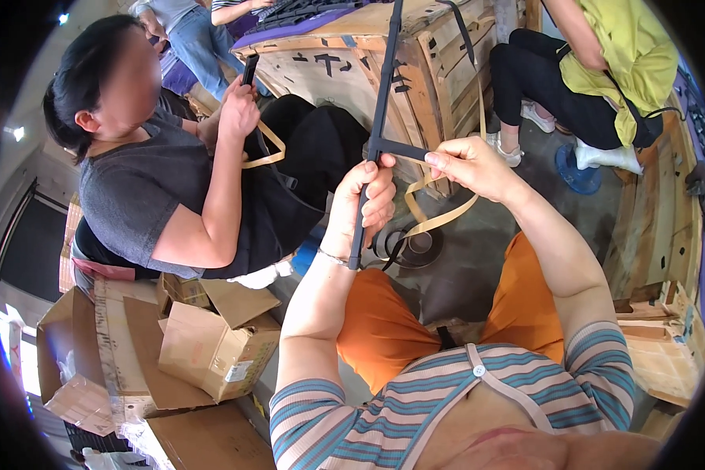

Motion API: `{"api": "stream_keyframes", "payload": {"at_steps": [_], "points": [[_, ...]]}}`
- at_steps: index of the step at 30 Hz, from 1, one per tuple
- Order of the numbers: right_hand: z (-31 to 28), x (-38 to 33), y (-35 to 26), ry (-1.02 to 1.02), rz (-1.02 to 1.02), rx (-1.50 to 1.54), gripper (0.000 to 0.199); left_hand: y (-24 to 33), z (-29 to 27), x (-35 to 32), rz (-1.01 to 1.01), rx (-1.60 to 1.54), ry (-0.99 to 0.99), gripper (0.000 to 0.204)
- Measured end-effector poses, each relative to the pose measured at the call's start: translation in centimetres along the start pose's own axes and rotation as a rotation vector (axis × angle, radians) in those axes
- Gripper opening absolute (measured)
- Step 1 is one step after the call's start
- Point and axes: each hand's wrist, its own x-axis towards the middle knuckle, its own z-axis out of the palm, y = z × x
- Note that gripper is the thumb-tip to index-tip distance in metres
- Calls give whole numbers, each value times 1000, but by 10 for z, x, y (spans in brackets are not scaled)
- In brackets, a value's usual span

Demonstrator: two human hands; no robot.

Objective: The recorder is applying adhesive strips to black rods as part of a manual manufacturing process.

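Note:
My left hand [366, 200] is closed round a long thin black bar [384, 86], which stands nearly upright and runs out past the top edge. From the bar a short length of black tape [403, 149] stretches to the right. My right hand [470, 168] pinches its far end between thumb and fingers. Below that hand a tan strip [446, 219] hangs in a loop toward a dark roll [415, 247] low between my knees. How the strip joins the tape is hidden by my fingers.
At left a seated person [157, 172] holds a black piece and a tan strip. Opened cardboard boxes [211, 345] stand lower left. A wooden crate [329, 70] is ahead; another person in yellow-green [627, 70] sits at right near a blue stool [578, 168]. Wooden boards [658, 227] line the right.

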Motion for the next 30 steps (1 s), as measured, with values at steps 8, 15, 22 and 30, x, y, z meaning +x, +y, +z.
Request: {"api": "stream_keyframes", "payload": {"at_steps": [8,15,22,30], "points": [[-2,3,9,-25,96,-13,30,-9,-7,7,-53,136,-45,42],[-2,1,6,-24,105,83,33,-4,-3,2,-57,-47,114,26],[-4,-1,0,-51,116,90,34,3,-7,-1,5,134,168,22],[-10,-1,-3,-57,142,90,36,10,-6,-4,40,238,250,26]]}}
